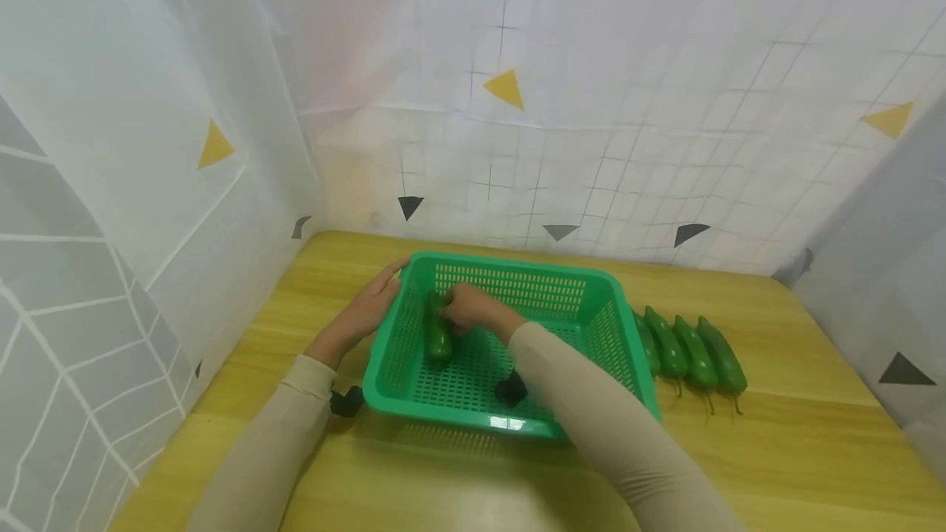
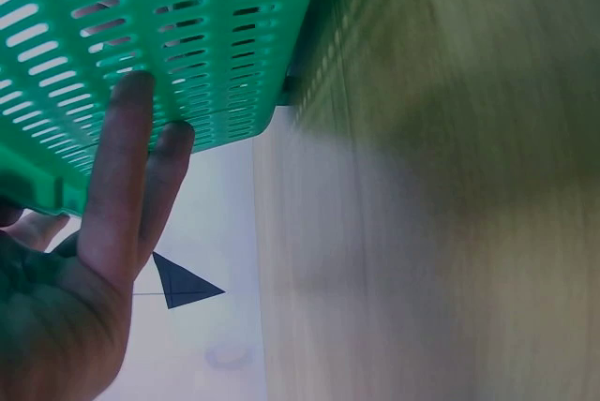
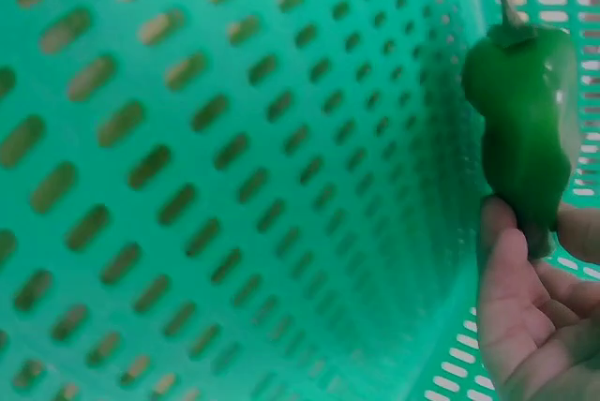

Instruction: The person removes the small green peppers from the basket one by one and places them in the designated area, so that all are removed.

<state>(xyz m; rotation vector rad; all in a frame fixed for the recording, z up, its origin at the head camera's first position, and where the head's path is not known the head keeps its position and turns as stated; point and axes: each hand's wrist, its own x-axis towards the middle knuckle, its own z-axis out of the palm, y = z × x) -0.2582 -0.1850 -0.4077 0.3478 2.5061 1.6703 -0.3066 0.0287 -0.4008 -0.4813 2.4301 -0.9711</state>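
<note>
Inside the green plastic basket (image 1: 473, 421), my right hand (image 1: 473, 306) pinches a long green pepper (image 1: 439, 343) at its narrow end. In the right wrist view the pepper (image 3: 530, 120) stands beside the basket's slotted wall (image 3: 234, 167), its stem end away from the fingers. Thumb and fingertips (image 3: 506, 246) press it from both sides. My left hand (image 1: 365, 310) rests against the basket's left side, near the back corner. Straight fingers (image 2: 122, 167) lie along the outer slotted wall (image 2: 206, 36) in the left wrist view.
Several green peppers (image 1: 695, 355) lie in a row on the wooden table (image 1: 798, 433), right of the basket; its wall partly hides the nearest one. A patterned white sheet (image 1: 591, 105) hangs behind the table, with more sheeting at both sides.
</note>
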